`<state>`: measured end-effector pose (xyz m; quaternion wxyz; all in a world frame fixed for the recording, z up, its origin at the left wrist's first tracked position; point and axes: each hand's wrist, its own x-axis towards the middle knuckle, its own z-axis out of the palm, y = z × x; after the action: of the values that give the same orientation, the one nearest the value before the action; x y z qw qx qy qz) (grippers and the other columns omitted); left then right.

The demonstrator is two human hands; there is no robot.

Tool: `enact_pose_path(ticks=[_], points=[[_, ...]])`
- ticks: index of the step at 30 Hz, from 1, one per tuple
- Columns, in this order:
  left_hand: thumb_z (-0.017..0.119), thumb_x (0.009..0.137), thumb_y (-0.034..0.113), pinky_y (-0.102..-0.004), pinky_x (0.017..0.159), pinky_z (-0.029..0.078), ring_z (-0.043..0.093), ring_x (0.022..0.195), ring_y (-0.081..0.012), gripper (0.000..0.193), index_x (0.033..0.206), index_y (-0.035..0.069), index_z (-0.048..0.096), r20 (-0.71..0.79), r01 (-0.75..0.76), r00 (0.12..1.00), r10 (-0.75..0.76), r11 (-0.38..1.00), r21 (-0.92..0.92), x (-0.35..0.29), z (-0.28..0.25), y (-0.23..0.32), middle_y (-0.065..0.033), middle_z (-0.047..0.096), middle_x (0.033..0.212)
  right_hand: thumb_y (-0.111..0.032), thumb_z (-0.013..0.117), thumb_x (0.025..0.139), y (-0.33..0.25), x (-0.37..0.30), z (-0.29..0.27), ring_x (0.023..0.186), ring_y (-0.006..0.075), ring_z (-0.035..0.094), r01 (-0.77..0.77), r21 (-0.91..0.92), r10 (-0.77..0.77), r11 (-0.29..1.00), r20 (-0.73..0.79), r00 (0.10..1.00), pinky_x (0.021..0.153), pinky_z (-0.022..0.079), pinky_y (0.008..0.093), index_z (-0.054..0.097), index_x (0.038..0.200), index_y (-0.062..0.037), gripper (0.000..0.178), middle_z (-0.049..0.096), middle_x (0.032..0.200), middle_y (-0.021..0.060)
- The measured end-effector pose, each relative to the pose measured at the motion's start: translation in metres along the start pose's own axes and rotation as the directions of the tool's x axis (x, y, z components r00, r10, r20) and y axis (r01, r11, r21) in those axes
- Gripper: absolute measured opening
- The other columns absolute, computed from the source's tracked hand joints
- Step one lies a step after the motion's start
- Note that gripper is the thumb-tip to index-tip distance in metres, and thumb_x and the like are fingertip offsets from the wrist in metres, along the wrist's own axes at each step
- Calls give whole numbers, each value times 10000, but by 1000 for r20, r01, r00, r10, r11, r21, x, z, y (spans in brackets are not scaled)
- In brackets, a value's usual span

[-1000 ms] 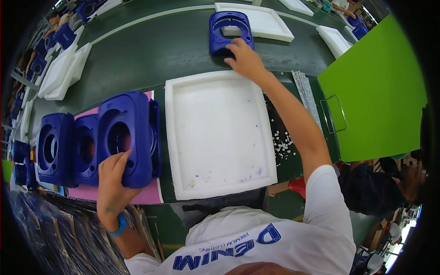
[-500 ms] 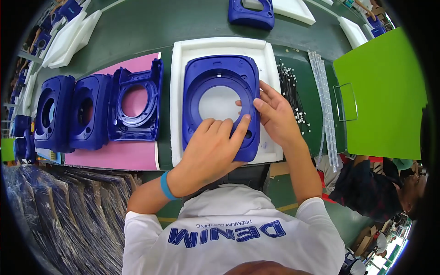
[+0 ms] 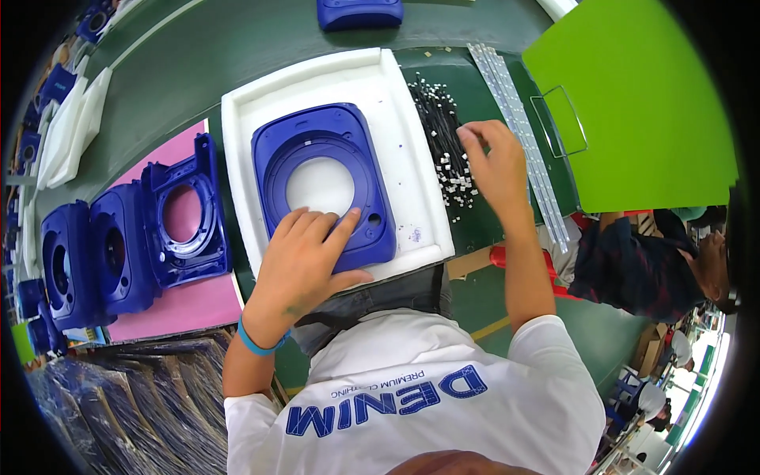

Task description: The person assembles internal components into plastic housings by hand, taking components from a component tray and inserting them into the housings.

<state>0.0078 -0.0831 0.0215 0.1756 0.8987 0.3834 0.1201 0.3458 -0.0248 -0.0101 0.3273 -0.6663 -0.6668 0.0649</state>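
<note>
A blue plastic housing with a large round opening lies in a white foam tray in front of me. My left hand rests on its lower left part, fingers stretched over the ring toward the opening and thumb along the near edge. My right hand is off the housing, at the right side of a heap of thin black cables with small white connectors. Its fingers are loosely bent, thumb and index a little apart, and I see nothing held in them.
Left of the tray, several blue housings stand in a row, partly on a pink sheet. Clear strips lie right of the cables, beside a green panel with a wire handle. Another blue housing is at the far side.
My right hand has left the housing's right edge and moved right to the cable heap. My left hand stays on the housing. The whole view has turned and shifted.
</note>
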Motion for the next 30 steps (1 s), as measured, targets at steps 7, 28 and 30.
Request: enact_pose_path(ticks=[7, 28, 30], points=[[902, 740, 449, -473, 929, 517, 672, 1039, -352, 761, 1371, 71, 708, -115, -35, 993, 29, 998, -48, 4, 11, 0, -136, 709, 1132, -412, 801, 925, 62, 39, 14, 764, 270, 741, -335, 51, 299, 941, 339, 892, 742, 563, 394, 810, 960, 22, 436, 783, 846, 161], [912, 728, 451, -441, 905, 517, 681, 1007, -319, 686, 1278, 78, 740, -230, -29, 973, 16, 998, -54, 0, 18, -2, -123, 714, 1114, -91, 689, 1038, 29, 23, -38, 889, 150, 756, -324, 640, 228, 697, 231, 946, 820, 585, 281, 695, 1070, 18, 114, 790, 1003, 103], [910, 730, 452, -442, 906, 517, 681, 1008, -321, 685, 1278, 77, 740, -226, -31, 974, 19, 998, -51, 0, 18, -2, -125, 714, 1117, -78, 695, 1032, 29, 23, -38, 929, 159, 766, -286, 670, 249, 685, 154, 956, 849, 590, 283, 694, 1074, 23, 110, 795, 1025, 116]])
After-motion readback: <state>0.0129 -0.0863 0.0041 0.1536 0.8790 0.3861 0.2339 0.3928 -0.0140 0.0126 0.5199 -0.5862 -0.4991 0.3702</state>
